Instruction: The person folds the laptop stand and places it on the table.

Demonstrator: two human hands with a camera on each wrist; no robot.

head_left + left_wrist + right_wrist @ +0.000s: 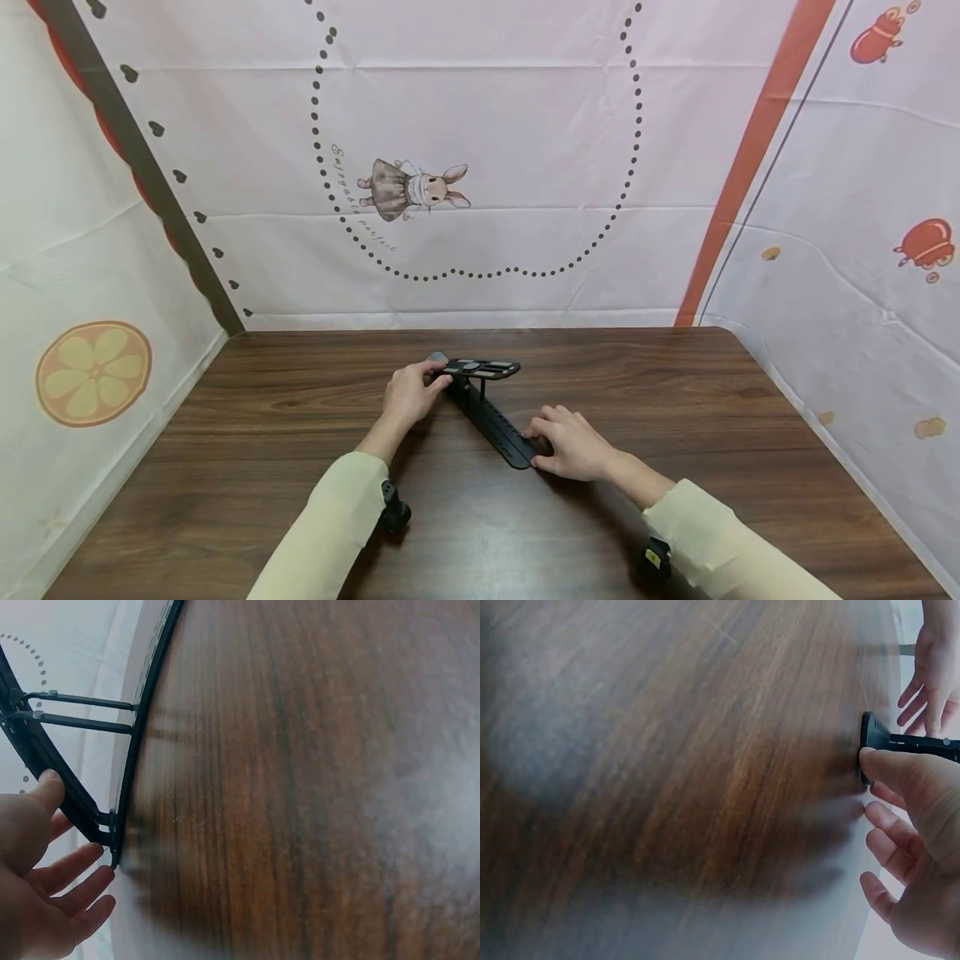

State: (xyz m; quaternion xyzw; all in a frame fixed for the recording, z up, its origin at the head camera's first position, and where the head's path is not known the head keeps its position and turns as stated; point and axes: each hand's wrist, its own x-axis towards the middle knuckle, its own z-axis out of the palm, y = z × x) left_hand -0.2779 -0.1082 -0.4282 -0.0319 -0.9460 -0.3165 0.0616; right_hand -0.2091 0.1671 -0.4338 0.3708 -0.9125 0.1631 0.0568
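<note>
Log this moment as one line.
Left hand: pinches raised flat black plate | right hand: pinches near end of long black base | base: on brown wood-grain table

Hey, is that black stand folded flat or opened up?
Opened up: its upper plate is angled away from the base, with thin struts between them.

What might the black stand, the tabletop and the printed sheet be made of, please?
The black stand looks like plastic or coated metal, going by its smooth, dull sheen; which is unclear. The tabletop seems wood or wood-look laminate, satin, with brown grain and soft glare. The printed sheet is probably fabric, matte, given its creases.
</note>
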